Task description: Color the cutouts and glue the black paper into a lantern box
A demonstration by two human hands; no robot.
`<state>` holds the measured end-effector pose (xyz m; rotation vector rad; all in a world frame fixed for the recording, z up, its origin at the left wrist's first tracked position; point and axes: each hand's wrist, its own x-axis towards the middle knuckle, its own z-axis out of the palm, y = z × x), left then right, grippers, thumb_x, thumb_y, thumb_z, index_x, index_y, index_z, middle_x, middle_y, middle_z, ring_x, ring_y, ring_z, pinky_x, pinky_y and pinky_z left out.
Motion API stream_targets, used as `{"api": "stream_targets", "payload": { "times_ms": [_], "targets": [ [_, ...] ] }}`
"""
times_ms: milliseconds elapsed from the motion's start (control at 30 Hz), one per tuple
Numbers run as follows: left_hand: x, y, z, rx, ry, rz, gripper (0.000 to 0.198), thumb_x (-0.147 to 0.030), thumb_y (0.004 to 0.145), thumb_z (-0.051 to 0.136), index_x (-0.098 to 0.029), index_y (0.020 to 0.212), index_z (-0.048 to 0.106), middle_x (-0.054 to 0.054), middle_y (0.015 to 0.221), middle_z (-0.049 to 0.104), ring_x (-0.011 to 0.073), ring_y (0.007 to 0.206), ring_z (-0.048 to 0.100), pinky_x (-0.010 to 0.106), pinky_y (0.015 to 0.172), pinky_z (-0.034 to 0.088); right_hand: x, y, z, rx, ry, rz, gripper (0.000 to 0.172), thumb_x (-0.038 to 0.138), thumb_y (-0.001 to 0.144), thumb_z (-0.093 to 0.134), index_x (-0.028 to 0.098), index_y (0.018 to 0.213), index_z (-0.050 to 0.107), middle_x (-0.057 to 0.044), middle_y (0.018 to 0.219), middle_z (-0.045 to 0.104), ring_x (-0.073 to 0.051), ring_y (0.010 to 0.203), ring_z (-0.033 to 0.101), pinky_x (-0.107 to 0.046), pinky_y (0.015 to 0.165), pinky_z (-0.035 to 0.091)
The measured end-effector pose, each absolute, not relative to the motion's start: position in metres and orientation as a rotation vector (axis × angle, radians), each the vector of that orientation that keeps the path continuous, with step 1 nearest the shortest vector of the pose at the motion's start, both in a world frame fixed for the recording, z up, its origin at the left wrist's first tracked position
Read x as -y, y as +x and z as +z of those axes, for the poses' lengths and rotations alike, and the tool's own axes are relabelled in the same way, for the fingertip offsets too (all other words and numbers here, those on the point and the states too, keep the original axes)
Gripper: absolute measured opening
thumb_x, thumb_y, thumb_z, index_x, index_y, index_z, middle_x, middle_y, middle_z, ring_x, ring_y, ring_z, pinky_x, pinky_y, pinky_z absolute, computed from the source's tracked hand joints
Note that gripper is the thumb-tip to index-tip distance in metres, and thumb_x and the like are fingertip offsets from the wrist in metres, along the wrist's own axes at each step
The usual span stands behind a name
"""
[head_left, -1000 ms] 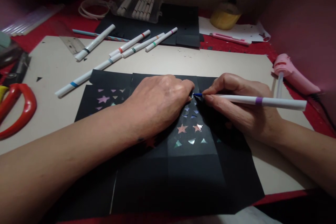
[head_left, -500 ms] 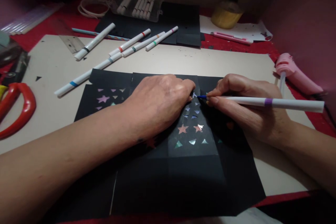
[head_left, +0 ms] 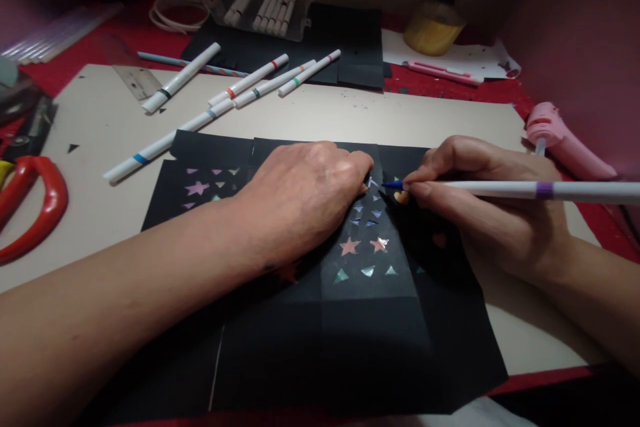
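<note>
A folded black card [head_left: 370, 340] lies in front of me, with small star and triangle cut-outs backed by clear, coloured film. My left hand [head_left: 315, 187] presses down on its upper middle, fingers curled under and mostly hidden, thumb and forefinger at the card. In my right hand [head_left: 480, 193] is a white marker [head_left: 505, 189] with a purple band, pinched near its blue tip. That tip hovers just right of a pale bluish cut-out by my left fingertips; contact with the surface cannot be made out. Orange stars [head_left: 349, 246] and green triangles [head_left: 341, 275] show lower down.
Several white markers [head_left: 187, 78] lie beyond the card, with a marker case [head_left: 273, 17] behind. Red-handled scissors [head_left: 57, 200] are at left, a pink glue gun [head_left: 560, 140] at right. A pink cutter [head_left: 443, 73] and a yellow-filled container [head_left: 434, 33] stand farther back.
My right hand has drawn the marker slightly to the right, away from the pale cut-out, uncovering an orange heart shape. My left hand stays in place.
</note>
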<state>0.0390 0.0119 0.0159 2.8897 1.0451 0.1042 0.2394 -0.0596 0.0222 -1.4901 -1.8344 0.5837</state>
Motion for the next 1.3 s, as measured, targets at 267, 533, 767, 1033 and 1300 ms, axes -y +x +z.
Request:
{"api": "stream_targets", "payload": {
  "times_ms": [267,533,767,1033,1300],
  "targets": [
    [-0.0122,0.0383,0.0146,-1.035,2.882,0.113,0.029,-0.029,0.096,0.052,-0.021,0.119,0.068,0.009,0.094,0.074,0.026,0.08,0.071,0.033,0.064,0.049,0.0575,0.2412,0.0198,1.868,-1.4,0.575,0.013,0.02,0.087,0.066,0.022,0.075,0.062,0.003,0.057,0.061,-0.01,0.043,0.052,-0.024,0.041,0.037],
    [-0.0123,0.0397,0.0152,-1.04,2.88,0.101,0.028,-0.028,0.096,0.052,-0.021,0.118,0.068,0.009,0.093,0.074,0.0261,0.079,0.071,0.032,0.062,0.048,0.0535,0.2395,0.0177,1.936,-1.348,0.511,0.012,0.015,0.087,0.063,0.021,0.077,0.061,0.001,0.066,0.064,-0.011,0.052,0.055,-0.026,0.05,0.041],
    [-0.0126,0.0392,0.015,-1.033,2.888,0.093,0.03,-0.029,0.096,0.051,-0.021,0.12,0.067,0.01,0.094,0.073,0.0258,0.079,0.071,0.032,0.063,0.049,0.0517,0.2388,0.0167,1.932,-1.343,0.546,0.013,0.013,0.087,0.064,0.022,0.078,0.061,0.003,0.067,0.063,-0.011,0.053,0.054,-0.027,0.052,0.042],
    [-0.0122,0.0385,0.0148,-1.041,2.89,0.108,0.027,-0.028,0.096,0.053,-0.021,0.116,0.068,0.008,0.092,0.074,0.0244,0.079,0.071,0.031,0.063,0.049,0.0521,0.2319,0.0181,1.92,-1.375,0.591,0.012,0.014,0.088,0.064,0.022,0.08,0.061,0.004,0.065,0.061,-0.011,0.055,0.054,-0.028,0.054,0.043],
    [-0.0124,0.0384,0.0142,-1.046,2.879,0.104,0.027,-0.029,0.096,0.054,-0.021,0.118,0.068,0.008,0.093,0.074,0.0239,0.079,0.07,0.031,0.064,0.049,0.0536,0.237,0.0197,1.939,-1.364,0.571,0.016,0.011,0.087,0.063,0.023,0.077,0.06,0.003,0.066,0.061,-0.011,0.053,0.053,-0.028,0.054,0.042]
  ]
}}
